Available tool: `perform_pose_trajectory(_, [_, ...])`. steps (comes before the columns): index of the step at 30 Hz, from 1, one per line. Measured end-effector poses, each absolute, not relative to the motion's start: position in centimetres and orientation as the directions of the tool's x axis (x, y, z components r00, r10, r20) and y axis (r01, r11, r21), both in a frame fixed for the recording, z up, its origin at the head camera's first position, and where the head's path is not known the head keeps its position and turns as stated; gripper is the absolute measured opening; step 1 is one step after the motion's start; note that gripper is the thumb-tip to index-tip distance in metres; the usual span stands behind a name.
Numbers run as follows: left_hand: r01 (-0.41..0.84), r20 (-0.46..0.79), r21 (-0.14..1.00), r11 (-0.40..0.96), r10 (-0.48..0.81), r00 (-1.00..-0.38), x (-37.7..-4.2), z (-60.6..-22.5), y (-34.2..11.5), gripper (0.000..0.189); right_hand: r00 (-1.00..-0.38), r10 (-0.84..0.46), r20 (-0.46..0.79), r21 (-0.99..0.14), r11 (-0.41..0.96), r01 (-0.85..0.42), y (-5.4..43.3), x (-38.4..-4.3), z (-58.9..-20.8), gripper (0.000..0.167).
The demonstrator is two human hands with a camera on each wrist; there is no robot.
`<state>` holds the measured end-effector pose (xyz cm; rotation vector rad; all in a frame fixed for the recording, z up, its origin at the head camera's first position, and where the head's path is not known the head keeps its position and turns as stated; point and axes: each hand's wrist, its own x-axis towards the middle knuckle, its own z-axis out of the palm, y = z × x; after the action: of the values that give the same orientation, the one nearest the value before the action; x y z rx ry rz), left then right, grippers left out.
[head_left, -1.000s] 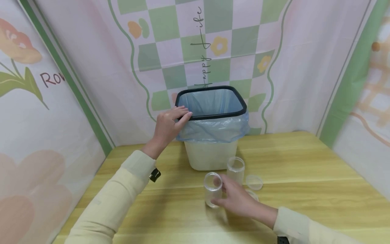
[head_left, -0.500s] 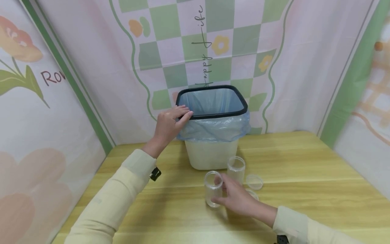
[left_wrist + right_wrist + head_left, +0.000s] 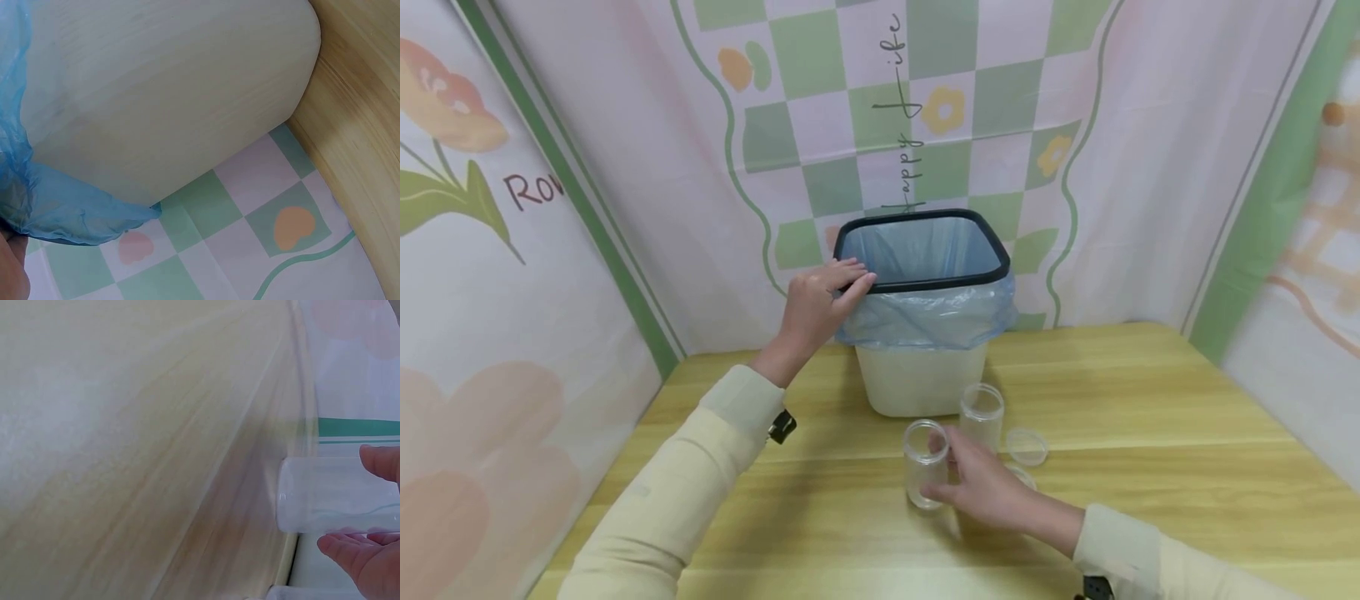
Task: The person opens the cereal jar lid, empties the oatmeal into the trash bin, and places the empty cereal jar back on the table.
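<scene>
A trash bin [image 3: 919, 382] with a black rim and a blue plastic liner [image 3: 925, 317] stands at the table's back. My left hand [image 3: 818, 302] rests on its front left rim corner, fingers extended over the edge. Part of that hand [image 3: 12, 272] shows beside the liner in the left wrist view. In front of the bin, my right hand [image 3: 988, 486] holds a clear lidless plastic jar [image 3: 922, 479], thumb and fingers on opposite sides. The same jar [image 3: 325, 494] appears sideways in the right wrist view. Behind the hand stands a second clear jar [image 3: 981, 425].
A clear round lid [image 3: 1027, 447] lies right of the second jar. Another lid [image 3: 1021, 477] is partly hidden behind my right hand. The wooden table [image 3: 1150, 467] meets a printed cloth backdrop [image 3: 662, 208] behind and at both sides.
</scene>
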<state>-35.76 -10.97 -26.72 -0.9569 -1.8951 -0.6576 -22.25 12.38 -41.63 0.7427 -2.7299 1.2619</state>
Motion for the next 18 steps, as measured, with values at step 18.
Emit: perform_pose_trajectory(18, [0.820, 0.859, 0.099, 0.563, 0.368, -0.356, -35.8, -26.7, -11.1, 0.019, -0.879, -0.406, 0.251, -0.776, 0.458, -0.433, 13.9, -21.1, -38.7, 0.066])
